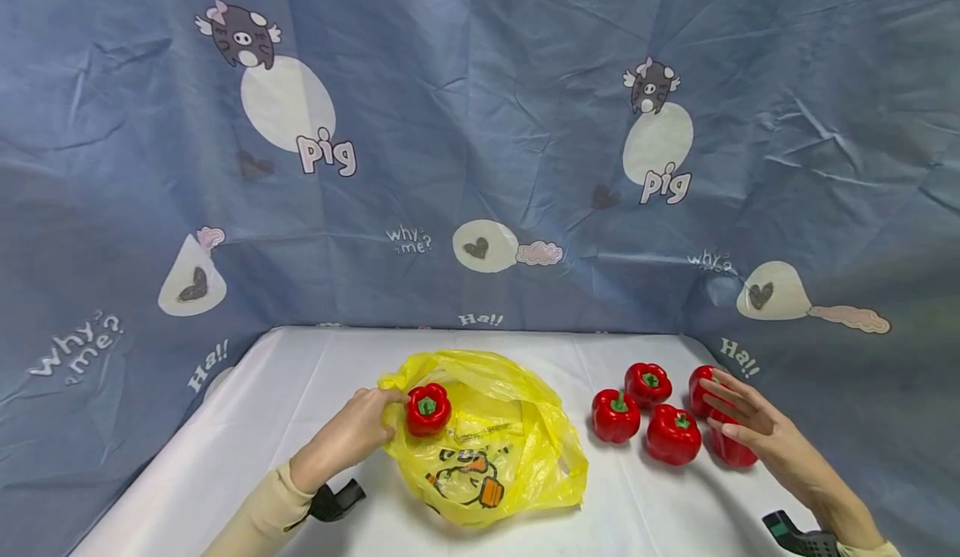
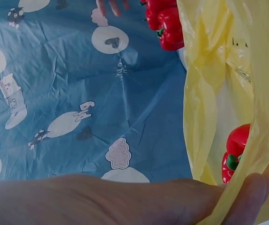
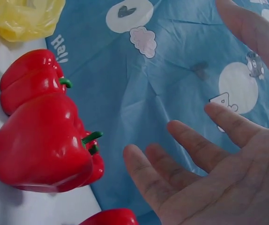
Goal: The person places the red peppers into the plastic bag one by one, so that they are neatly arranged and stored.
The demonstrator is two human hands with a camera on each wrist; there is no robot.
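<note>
A yellow plastic bag [image 1: 517,474] with a printed cartoon figure lies with its mouth spread wide. My left hand [image 1: 358,430] grips its left edge, the thumb on the plastic in the left wrist view. A red bell pepper [image 1: 428,411] with a green stem sits inside the bag, right by the left fingertips. At the right, my right hand [image 1: 753,419] is held with fingers extended and spread, nothing in its palm. It partly covers two red peppers, a rear one [image 1: 699,392] and a front one [image 1: 737,450], in the head view.
Left of the right hand stand more red bell peppers, including a left one [image 1: 615,417], a back one [image 1: 648,386] and a front one [image 1: 673,436]. The white table [image 1: 315,373] meets a blue printed curtain [image 1: 465,165] behind and at both sides.
</note>
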